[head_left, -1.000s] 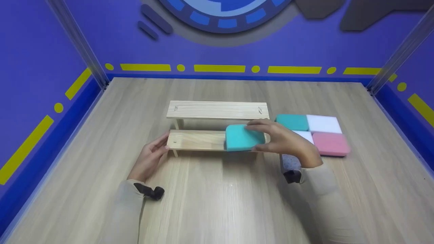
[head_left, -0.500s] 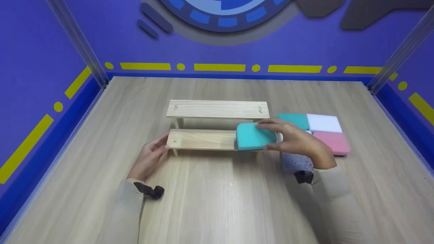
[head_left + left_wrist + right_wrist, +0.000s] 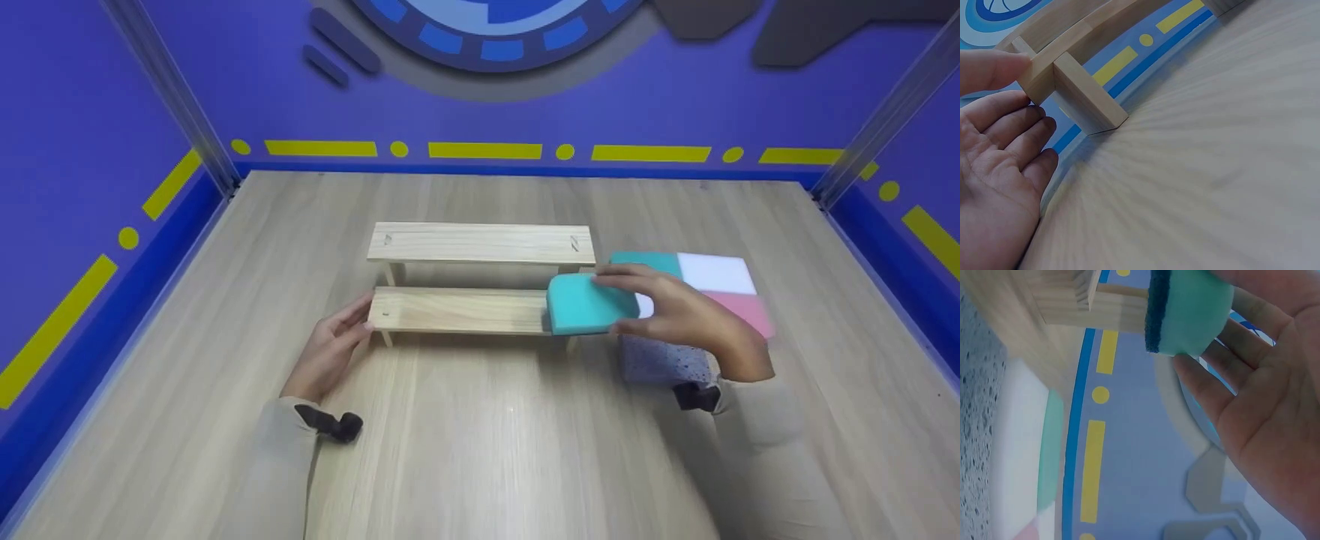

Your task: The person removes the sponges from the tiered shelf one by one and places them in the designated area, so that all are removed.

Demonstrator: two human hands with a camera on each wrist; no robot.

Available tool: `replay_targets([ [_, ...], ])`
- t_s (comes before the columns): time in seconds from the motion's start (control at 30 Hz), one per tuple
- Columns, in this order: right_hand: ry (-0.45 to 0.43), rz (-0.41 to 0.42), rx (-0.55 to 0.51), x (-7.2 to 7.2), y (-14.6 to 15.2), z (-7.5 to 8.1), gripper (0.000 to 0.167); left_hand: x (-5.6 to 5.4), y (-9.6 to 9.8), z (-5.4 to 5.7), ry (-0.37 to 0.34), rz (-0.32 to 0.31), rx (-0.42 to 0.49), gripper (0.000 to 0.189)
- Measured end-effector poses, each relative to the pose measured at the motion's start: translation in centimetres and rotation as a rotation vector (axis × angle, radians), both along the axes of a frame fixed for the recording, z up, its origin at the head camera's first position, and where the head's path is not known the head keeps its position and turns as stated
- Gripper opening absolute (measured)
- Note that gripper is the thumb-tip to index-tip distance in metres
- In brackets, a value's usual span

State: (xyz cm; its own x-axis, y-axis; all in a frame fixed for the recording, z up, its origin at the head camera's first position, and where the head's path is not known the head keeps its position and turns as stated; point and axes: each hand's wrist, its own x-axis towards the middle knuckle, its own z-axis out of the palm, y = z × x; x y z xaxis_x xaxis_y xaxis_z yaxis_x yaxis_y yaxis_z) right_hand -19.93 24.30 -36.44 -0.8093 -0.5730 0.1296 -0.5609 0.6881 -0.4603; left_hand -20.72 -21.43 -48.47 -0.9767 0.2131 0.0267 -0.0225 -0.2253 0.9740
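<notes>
A two-tier wooden stand has a lower front plank (image 3: 457, 311) and a raised back plank (image 3: 480, 244). My left hand (image 3: 326, 352) pinches the lower plank's left end; in the left wrist view its thumb (image 3: 994, 70) presses the end from one side and the index fingertip touches the other. Between thumb and fingers, my right hand (image 3: 690, 319) holds a turquoise sponge (image 3: 589, 304) at the plank's right end, partly past it. A dark scouring layer (image 3: 1158, 312) backs this sponge in the right wrist view. Whether it rests on the plank I cannot tell.
Right of the stand lies a group of blocks or sponges: green (image 3: 646, 260), white (image 3: 718, 274), pink (image 3: 744, 307) and speckled grey (image 3: 664, 361), with another white one mostly behind my right hand. Blue-purple walls (image 3: 480, 120) enclose the wooden table (image 3: 480, 450).
My right hand has carried the turquoise sponge rightward along the lower plank, from right of its middle to its right end. The left hand and the stand have stayed put.
</notes>
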Motion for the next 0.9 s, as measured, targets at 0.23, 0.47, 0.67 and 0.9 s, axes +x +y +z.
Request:
replay_targets([
  [0.23,-0.008,-0.008,-0.007,0.2,1.2,-0.1,0.062,0.0,0.0,-0.1,0.0,0.009,0.022,0.058],
  [0.47,-0.002,-0.017,0.005,0.6,2.4,0.0,0.062,0.1,0.1,0.0,-0.004,0.008,0.04,0.058],
  [0.67,0.014,-0.029,0.013,1.0,3.5,-0.1,0.063,0.1,0.1,0.0,0.008,0.012,0.01,0.057],
  [0.9,0.043,-0.034,0.004,1.5,4.6,-0.3,0.062,0.0,0.0,0.0,0.013,0.023,-0.038,0.055],
])
